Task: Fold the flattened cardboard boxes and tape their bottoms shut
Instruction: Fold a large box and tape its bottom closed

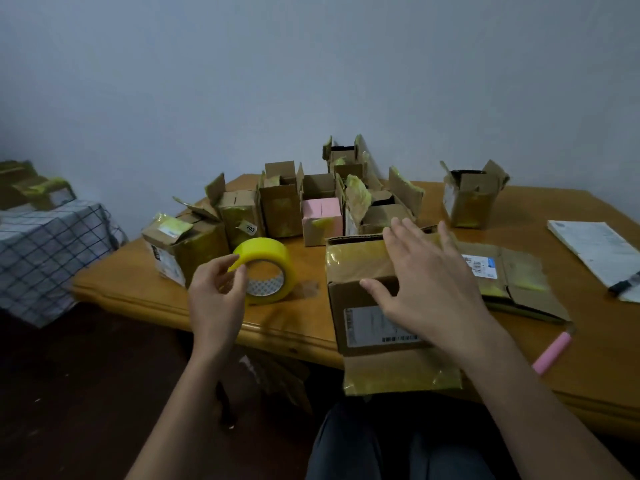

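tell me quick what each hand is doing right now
Left hand: fingers curled at the edge of the yellow tape roll, pinching it.
Right hand: open, fingers spread flat on the cardboard box.

Left hand (218, 289) out front, fingers loosely curled, thumb and fingertips pinching at the near edge of a tape roll (265, 270). Right hand (426, 285) spread flat, palm down, fingers straight, forearm reaching in from near right.
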`<state>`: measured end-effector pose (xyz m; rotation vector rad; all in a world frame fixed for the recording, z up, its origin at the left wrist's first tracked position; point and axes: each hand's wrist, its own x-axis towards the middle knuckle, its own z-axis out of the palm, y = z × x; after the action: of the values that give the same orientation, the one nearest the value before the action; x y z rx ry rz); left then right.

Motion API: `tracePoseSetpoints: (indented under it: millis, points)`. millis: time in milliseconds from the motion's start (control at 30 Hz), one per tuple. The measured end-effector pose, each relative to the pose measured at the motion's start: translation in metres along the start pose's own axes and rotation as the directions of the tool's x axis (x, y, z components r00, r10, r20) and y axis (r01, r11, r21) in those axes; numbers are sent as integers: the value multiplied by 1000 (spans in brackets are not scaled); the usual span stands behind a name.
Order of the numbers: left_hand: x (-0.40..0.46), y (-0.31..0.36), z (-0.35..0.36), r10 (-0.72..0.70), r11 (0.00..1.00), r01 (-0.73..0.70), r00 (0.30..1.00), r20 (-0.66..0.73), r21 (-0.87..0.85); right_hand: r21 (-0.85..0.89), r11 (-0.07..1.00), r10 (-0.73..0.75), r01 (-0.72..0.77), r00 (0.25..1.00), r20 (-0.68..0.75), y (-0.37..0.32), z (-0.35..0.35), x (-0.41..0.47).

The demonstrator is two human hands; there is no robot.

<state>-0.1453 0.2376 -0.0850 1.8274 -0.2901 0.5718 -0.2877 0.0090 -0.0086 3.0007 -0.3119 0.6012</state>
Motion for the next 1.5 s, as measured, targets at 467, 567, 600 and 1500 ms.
tracePoseSetpoints:
  millis: [467, 567, 600, 1500]
  points:
    - [42, -68, -5, -289, 941, 335, 861, 417, -39, 28, 955, -278, 297, 921, -272, -89, 9, -4]
    - [44, -69, -1, -250, 953, 298, 872, 420, -51, 75, 901, -387, 427, 871, -304, -95, 28, -3]
    - [45, -70, 0, -236, 957, 285, 872, 428, -52, 79, 871, -441, 485, 842, -311, -96, 35, -1]
    - [18, -68, 14, -323, 723, 470, 878, 354, -507, 620, 779, -264, 94, 946, 189, -98, 105, 0]
